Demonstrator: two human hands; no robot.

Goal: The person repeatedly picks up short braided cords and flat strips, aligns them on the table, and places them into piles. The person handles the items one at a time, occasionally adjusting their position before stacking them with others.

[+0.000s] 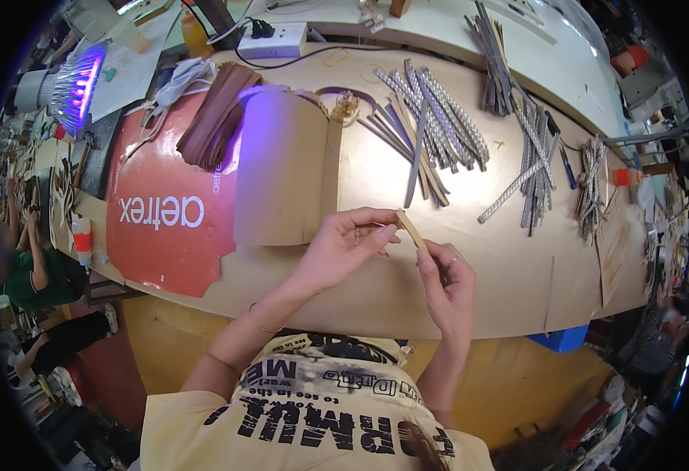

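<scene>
Both hands worked at the centre of the frame, above the bench's (517, 290) near edge, with bare surface open to their right. The left hand (344, 243) pinched the upper end of a tan strip (412, 230); the right hand (446, 282) gripped its lower end. Strap piles (431, 133) lay well above, a cardboard sheet (282, 169) just left.

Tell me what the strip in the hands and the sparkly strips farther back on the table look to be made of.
Held strip: tan, matte, flat and thin, probably leather or leather-like sheet, pinched by left hand and right hand. Sparkly strips: silvery, dotted bands, likely rhinestone or beaded trim; too small to confirm.
</scene>
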